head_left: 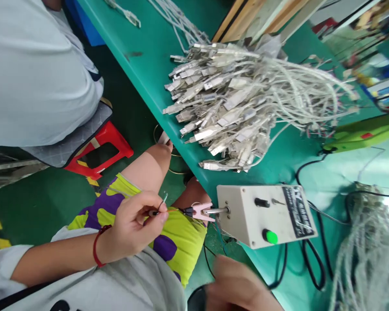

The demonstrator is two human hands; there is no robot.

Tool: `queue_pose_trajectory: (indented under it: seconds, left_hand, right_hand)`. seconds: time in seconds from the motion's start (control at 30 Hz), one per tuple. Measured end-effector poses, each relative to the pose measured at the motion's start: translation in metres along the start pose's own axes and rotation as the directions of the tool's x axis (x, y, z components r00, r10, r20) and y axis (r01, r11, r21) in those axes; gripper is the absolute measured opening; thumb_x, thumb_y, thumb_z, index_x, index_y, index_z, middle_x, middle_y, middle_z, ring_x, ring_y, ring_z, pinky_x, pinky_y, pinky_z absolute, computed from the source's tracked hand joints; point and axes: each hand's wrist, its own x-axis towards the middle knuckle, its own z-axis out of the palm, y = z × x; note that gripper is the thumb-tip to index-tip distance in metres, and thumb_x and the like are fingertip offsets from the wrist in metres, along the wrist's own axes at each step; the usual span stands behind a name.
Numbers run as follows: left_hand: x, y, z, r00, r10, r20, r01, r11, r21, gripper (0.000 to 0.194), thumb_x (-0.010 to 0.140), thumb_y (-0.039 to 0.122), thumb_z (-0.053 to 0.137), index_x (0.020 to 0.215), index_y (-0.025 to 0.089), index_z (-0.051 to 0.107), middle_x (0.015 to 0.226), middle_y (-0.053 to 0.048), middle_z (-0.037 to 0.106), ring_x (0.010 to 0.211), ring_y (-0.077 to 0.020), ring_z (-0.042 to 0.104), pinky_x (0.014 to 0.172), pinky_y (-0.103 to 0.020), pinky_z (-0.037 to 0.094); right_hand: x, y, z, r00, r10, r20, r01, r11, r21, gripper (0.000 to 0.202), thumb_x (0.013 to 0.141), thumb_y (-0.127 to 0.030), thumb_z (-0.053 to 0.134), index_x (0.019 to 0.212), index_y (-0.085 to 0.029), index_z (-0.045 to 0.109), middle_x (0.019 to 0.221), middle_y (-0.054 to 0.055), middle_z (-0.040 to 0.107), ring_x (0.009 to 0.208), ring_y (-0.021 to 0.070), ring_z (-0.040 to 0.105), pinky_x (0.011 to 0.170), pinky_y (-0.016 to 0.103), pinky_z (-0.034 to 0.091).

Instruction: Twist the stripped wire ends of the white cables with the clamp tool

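My left hand (139, 224), with a red cord bracelet on the wrist, is closed in a pinch on thin wires (164, 203). Their short ends stick up past the fingertips. From the pinch, an orange strand runs right to a pink clip (201, 212) on the metal shaft of a beige control box (238, 216). The box has a green knob (271, 236) and a black switch. Near the table's edge, below the box, my right hand (240, 285) is smeared by motion; its fingers cannot be made out.
A large pile of pale USB cables (227, 103) covers the green table (142, 56). More cables (366, 259) hang at the right, near black cords and a green tool (366, 131). Another person (35, 73) sits at left on a red stool (106, 151).
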Motion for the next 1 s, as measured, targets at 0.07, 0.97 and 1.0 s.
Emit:
queue_pose_trajectory:
  seconds: [0.07, 0.97, 1.0]
  left_hand:
    - [0.002, 0.000, 0.002, 1.000, -0.005, -0.008, 0.005, 1.000, 0.003, 0.014, 0.097, 0.008, 0.072, 0.098, 0.022, 0.070, 0.075, 0.002, 0.067, 0.054, -0.0093, 0.060, 0.050, -0.017, 0.049]
    - [0.007, -0.008, 0.011, 0.997, 0.041, 0.059, -0.035, 0.995, -0.092, 0.011, 0.100, 0.012, 0.070, 0.102, 0.023, 0.068, 0.074, 0.000, 0.064, 0.057, -0.0128, 0.057, 0.056, -0.024, 0.049]
    - [0.007, -0.008, 0.012, 0.998, 0.040, 0.058, -0.035, 0.996, -0.088, 0.011, 0.100, 0.012, 0.071, 0.101, 0.023, 0.068, 0.075, 0.000, 0.065, 0.056, -0.0124, 0.056, 0.055, -0.024, 0.048]
  right_hand:
    - [-0.016, 0.007, 0.015, 0.995, 0.067, 0.080, -0.073, 0.994, 0.079, 0.048, 0.092, -0.070, 0.072, 0.105, -0.025, 0.084, 0.069, 0.000, 0.056, 0.059, 0.0199, 0.052, 0.052, 0.034, 0.042]
    - [0.008, 0.041, 0.055, 0.968, 0.228, 0.108, -0.232, 0.632, 0.740, 0.045, 0.083, -0.075, 0.090, 0.094, -0.033, 0.080, 0.050, -0.012, 0.015, 0.053, 0.0144, 0.017, 0.044, 0.016, 0.027]
    - [0.008, 0.041, 0.055, 0.970, 0.227, 0.091, -0.219, 0.645, 0.732, 0.042, 0.084, -0.074, 0.089, 0.093, -0.033, 0.080, 0.048, -0.012, 0.015, 0.054, 0.0148, 0.020, 0.046, 0.016, 0.030]
